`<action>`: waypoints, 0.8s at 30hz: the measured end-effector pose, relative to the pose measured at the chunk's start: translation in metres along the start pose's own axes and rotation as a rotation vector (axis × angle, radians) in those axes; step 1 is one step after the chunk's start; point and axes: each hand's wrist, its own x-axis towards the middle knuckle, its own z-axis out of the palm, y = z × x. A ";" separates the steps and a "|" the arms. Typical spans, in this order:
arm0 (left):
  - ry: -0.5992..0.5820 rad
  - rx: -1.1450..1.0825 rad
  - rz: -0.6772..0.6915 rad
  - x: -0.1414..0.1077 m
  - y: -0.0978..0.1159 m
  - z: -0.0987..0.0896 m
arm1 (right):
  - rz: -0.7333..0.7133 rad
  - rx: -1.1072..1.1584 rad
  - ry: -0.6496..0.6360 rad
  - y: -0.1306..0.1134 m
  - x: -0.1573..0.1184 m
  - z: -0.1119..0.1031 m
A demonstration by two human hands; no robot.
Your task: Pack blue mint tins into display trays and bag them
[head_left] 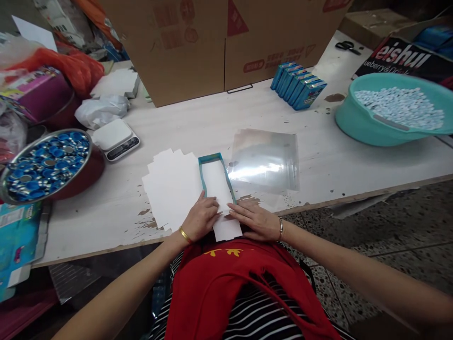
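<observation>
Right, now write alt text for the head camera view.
Left hand and right hand touch the near end of a shallow open box with blue walls on a worktable, between fanned white cards and clear plastic sheets. Around them: a digital scale, a bowl of blue caps, a teal basin of white pieces, small blue boxes, a cardboard carton.

My left hand (202, 217) and right hand (257, 221) press on the near end of the small open box (215, 182). White sheets (173, 186) fan out left of the box, clear film (265, 160) right of it.
</observation>
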 end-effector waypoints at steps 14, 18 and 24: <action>0.401 -0.358 -0.330 -0.001 0.023 0.036 | 0.572 0.297 0.596 -0.025 0.050 0.017; 0.464 -0.272 -0.374 0.005 0.027 0.038 | 0.408 0.067 0.451 -0.025 0.042 0.023; 0.202 0.148 -0.252 -0.004 0.031 0.017 | 0.424 -0.083 0.315 -0.023 0.044 0.023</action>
